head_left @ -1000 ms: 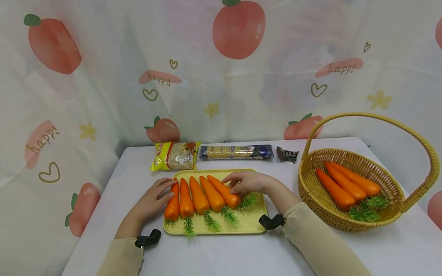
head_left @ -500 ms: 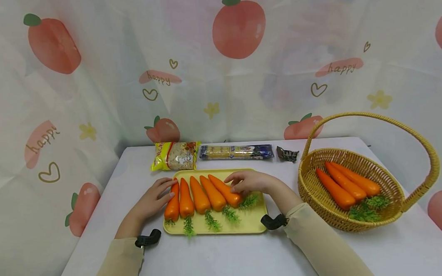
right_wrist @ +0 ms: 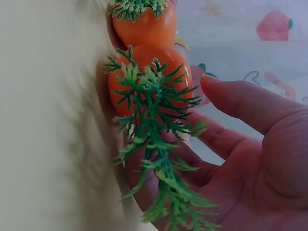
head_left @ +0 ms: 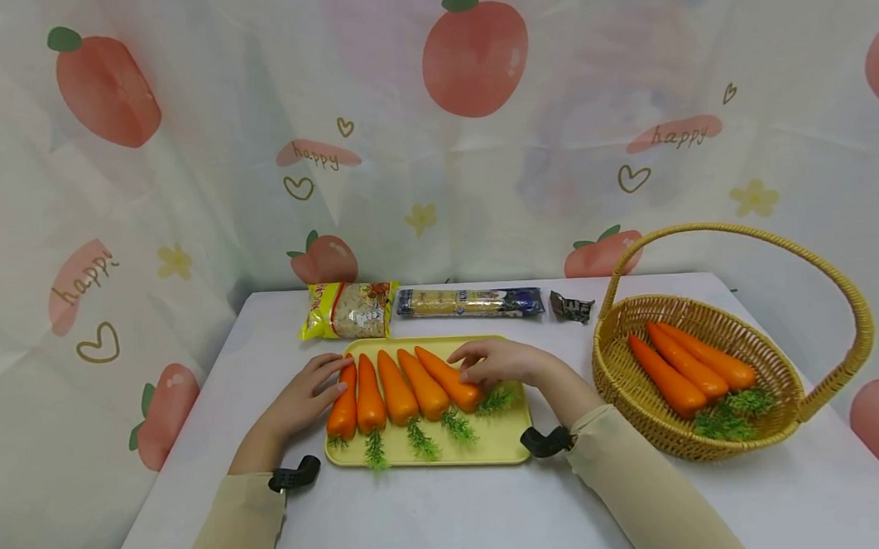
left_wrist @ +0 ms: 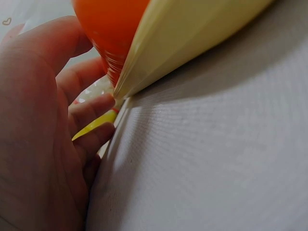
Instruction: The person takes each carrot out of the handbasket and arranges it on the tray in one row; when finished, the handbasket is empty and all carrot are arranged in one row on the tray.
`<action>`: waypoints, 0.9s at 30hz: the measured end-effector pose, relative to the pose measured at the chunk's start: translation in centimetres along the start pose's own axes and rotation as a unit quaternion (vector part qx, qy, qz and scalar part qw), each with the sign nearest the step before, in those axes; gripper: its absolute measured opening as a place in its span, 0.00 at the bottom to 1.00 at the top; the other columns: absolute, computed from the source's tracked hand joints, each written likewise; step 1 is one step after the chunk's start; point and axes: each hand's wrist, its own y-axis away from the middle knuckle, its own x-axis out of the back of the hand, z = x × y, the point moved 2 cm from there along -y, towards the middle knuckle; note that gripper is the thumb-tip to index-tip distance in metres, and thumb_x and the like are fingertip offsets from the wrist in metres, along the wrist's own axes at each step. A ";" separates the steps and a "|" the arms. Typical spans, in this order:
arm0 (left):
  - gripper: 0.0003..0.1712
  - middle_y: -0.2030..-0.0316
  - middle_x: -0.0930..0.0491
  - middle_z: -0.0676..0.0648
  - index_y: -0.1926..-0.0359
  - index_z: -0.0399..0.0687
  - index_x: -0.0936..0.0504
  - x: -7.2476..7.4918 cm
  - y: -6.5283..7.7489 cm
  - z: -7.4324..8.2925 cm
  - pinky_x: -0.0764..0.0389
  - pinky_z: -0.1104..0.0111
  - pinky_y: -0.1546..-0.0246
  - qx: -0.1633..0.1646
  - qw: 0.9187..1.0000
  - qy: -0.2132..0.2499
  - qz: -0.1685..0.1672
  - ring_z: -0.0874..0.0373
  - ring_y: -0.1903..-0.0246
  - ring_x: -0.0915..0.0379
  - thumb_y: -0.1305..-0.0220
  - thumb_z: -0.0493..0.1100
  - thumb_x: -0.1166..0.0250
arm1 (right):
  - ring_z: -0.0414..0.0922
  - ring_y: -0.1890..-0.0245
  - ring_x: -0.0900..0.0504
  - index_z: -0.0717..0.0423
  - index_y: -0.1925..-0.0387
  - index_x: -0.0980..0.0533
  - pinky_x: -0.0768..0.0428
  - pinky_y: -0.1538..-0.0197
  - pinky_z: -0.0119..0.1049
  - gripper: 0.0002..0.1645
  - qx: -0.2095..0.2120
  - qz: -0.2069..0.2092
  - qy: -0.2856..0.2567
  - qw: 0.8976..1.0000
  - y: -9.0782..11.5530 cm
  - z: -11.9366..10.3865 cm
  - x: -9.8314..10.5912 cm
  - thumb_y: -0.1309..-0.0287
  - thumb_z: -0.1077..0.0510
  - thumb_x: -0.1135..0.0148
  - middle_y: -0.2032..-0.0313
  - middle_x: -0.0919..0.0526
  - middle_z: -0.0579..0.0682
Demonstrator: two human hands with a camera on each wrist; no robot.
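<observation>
Several orange carrots with green tops lie side by side on a yellow tray [head_left: 493, 446]. My left hand [head_left: 311, 393] rests beside the leftmost carrot [head_left: 343, 404], its fingertips at the carrot and the tray's left edge. In the left wrist view, the fingers reach to the tray's rim, close to the carrot's end. At the other end of the row, my right hand [head_left: 498, 363] lies against the rightmost carrot [head_left: 448, 380], fingers loosely bent. The right wrist view shows the thumb [right_wrist: 231, 96] just apart from that carrot, while its leafy top [right_wrist: 154, 144] hides part of the fingers.
A wicker basket [head_left: 626, 414] with a tall handle stands at the right, with several carrots [head_left: 686, 369] inside. Behind the tray lie a yellow bag [head_left: 350, 310], a long clear packet [head_left: 471, 303] and a small dark wrapped packet [head_left: 571, 307]. A patterned curtain hangs behind the table.
My right hand has shifted slightly to the right. The carrots on the right side of the row have moved a little the same way. My left hand has stayed still.
</observation>
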 end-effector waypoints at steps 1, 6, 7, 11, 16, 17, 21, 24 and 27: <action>0.30 0.29 0.40 0.45 0.30 0.61 0.31 0.0 0.0 0.0 0.41 0.38 0.31 -0.003 1.000 -0.001 0.000 0.40 0.30 0.41 0.29 0.60 0.45 | 0.46 0.57 0.17 0.53 0.35 0.28 0.15 0.51 0.45 0.27 -0.001 -0.001 0.000 1.000 0.0 0.0 0.0 0.35 0.55 0.38 0.42 0.25 0.58; 0.30 0.29 0.40 0.44 0.29 0.60 0.32 0.1 0.1 0.2 0.41 0.38 0.31 -0.012 1.000 -0.001 0.001 0.39 0.30 0.41 0.28 0.59 0.45 | 0.46 0.58 0.16 0.51 0.35 0.29 0.16 0.51 0.44 0.27 -0.007 0.004 0.018 1.000 0.6 -0.2 0.2 0.34 0.54 0.39 0.46 0.22 0.56; 0.30 0.29 0.40 0.44 0.29 0.61 0.32 0.1 0.1 0.2 0.41 0.38 0.31 -0.011 1.000 0.000 0.001 0.39 0.30 0.41 0.28 0.59 0.45 | 0.46 0.58 0.17 0.51 0.35 0.28 0.16 0.51 0.44 0.27 -0.008 0.008 0.026 1.000 0.8 -0.3 0.2 0.34 0.53 0.39 0.46 0.22 0.55; 0.30 0.28 0.40 0.44 0.29 0.61 0.32 0.0 0.0 0.1 0.41 0.38 0.31 -0.010 1.000 -0.004 0.002 0.39 0.30 0.42 0.28 0.60 0.45 | 0.47 0.53 0.18 0.50 0.34 0.29 0.17 0.49 0.45 0.28 -0.007 0.025 0.056 0.998 2.0 -0.8 0.9 0.33 0.52 0.40 0.44 0.22 0.54; 0.30 0.29 0.40 0.44 0.29 0.61 0.31 0.1 0.0 0.1 0.42 0.38 0.31 -0.009 1.000 0.003 0.002 0.39 0.30 0.42 0.29 0.60 0.45 | 0.53 0.45 0.21 0.51 0.32 0.31 0.18 0.46 0.46 0.30 0.010 0.036 0.074 0.997 4.2 -1.2 2.5 0.32 0.50 0.41 0.40 0.24 0.58; 0.30 0.29 0.40 0.45 0.30 0.62 0.31 0.1 0.0 0.1 0.42 0.38 0.31 -0.007 1.000 0.005 0.001 0.40 0.30 0.42 0.29 0.60 0.44 | 0.53 0.44 0.22 0.50 0.32 0.31 0.18 0.46 0.46 0.30 0.010 0.040 0.077 0.996 4.8 -1.2 2.9 0.32 0.49 0.41 0.40 0.25 0.58; 0.30 0.29 0.40 0.45 0.30 0.63 0.31 0.1 0.0 0.1 0.42 0.38 0.31 -0.002 1.000 0.003 -0.001 0.40 0.29 0.42 0.29 0.61 0.44 | 0.52 0.45 0.21 0.46 0.32 0.31 0.18 0.45 0.45 0.30 0.006 0.062 0.094 0.994 7.3 -1.4 4.5 0.33 0.46 0.40 0.38 0.27 0.60; 0.30 0.29 0.40 0.45 0.30 0.62 0.31 0.1 0.0 0.0 0.42 0.38 0.31 -0.003 1.000 0.002 -0.001 0.40 0.29 0.42 0.29 0.61 0.44 | 0.50 0.47 0.20 0.46 0.32 0.32 0.19 0.44 0.46 0.30 0.004 0.079 0.105 0.991 9.4 -1.4 5.7 0.32 0.46 0.41 0.38 0.27 0.59; 0.30 0.29 0.40 0.44 0.30 0.62 0.31 0.0 0.0 0.0 0.42 0.38 0.31 -0.003 1.000 0.002 -0.002 0.39 0.29 0.42 0.29 0.60 0.44 | 0.48 0.46 0.20 0.45 0.32 0.32 0.19 0.44 0.45 0.30 0.001 0.103 0.113 0.988 11.7 -0.9 7.0 0.32 0.45 0.41 0.39 0.26 0.56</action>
